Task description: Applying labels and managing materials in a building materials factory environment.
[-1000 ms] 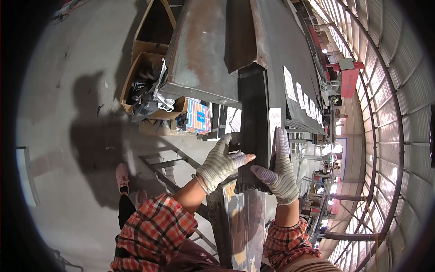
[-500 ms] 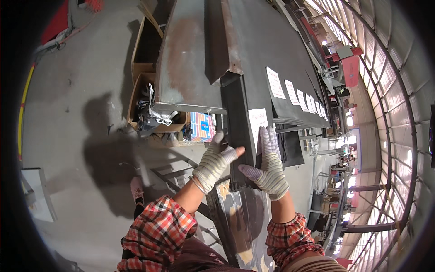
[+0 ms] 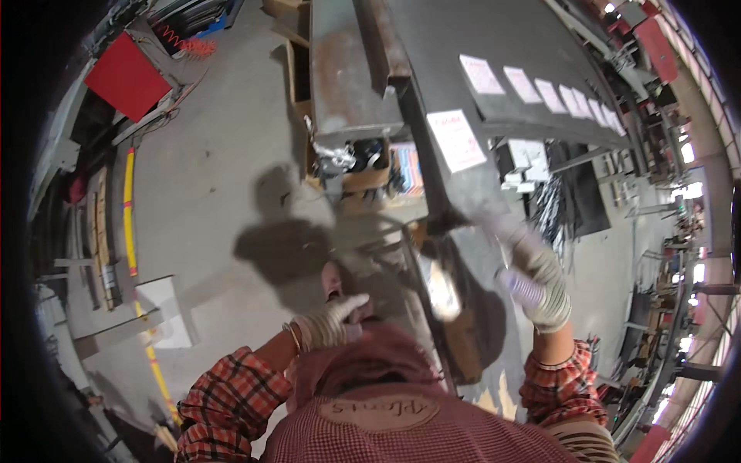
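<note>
1. One gloved left hand [image 3: 328, 320] hangs beside the person's apron [image 3: 370, 417], fingers partly extended and apart, apparently holding nothing and well clear of the metal.
2. The gloved right hand [image 3: 536, 278] is open, its thumb spread from blurred, outstretched fingers; no grip shows. The fingers lie near the end of the long dark piece [image 3: 434, 185], though whether they touch it cannot be told.
3. That long dark piece points toward the person, its near end meeting a worn, narrow surface [image 3: 463, 339], which probably supports it. A white paper label [image 3: 457, 140] lies face up near that end, presumably so it can be read easily.
4. More labels [image 3: 522, 85] stand in a row on the wide dark sheets [image 3: 494, 31] beyond, likely marking separate pieces. A rusty channel [image 3: 382, 42] lies lengthwise, perhaps as a weight or divider.
5. Below the rust-patched surface [image 3: 340, 92], an open cardboard box [image 3: 367, 182] holds crumpled silvery plastic [image 3: 333, 154] and dark items too unclear to name. A striped box [image 3: 407, 170] stands beside it; its contents cannot be made out.
</note>
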